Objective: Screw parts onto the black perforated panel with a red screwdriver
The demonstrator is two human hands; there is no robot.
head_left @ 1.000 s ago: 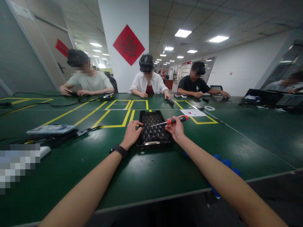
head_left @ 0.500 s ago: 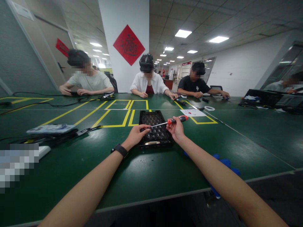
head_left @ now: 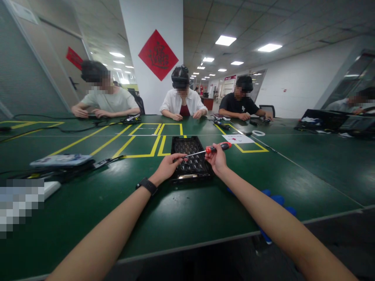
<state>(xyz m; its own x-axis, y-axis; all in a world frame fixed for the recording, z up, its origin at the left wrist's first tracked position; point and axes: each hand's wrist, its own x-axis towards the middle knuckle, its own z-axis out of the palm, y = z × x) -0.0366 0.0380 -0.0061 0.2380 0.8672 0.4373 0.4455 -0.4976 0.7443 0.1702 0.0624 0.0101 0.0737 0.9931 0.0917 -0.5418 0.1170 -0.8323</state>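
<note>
A black flat device (head_left: 190, 150) with a gridded open face lies on the green table (head_left: 181, 218) in front of me. My right hand (head_left: 216, 160) is closed around a red-and-black screwdriver (head_left: 215, 148), held level over the device with its shaft pointing left. My left hand (head_left: 170, 166), with a black watch on the wrist, pinches at the tip of the shaft over the device's near left part. Whether anything sits between those fingertips is too small to see.
Three people sit at the far side of the table, and a fourth person is at the far right. A white sheet (head_left: 238, 139), a tape ring (head_left: 258, 133), yellow floor-tape outlines (head_left: 152, 146) and a flat device with cables (head_left: 63, 160) lie around. Something blue (head_left: 278, 201) shows under my right forearm.
My left hand moved from the device's left edge up to the screwdriver tip and pinched there. My right hand kept the screwdriver nearly still.
</note>
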